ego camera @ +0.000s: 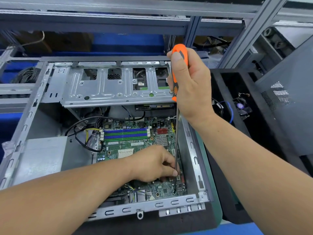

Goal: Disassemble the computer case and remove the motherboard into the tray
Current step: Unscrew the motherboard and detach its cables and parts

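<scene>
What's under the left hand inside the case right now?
The left hand rests on the green motherboard, fingers by the screwdriver shaft. The board beneath the palm is covered.

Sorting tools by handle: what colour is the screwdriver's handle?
Orange with black inlays, on the screwdriver in the right hand; head view.

left hand [153,164]: bare, no glove, no ring visible
right hand [189,82]: bare, short nails, no glove
forearms: bare to the frame edge, no sleeves or watch visible
</scene>
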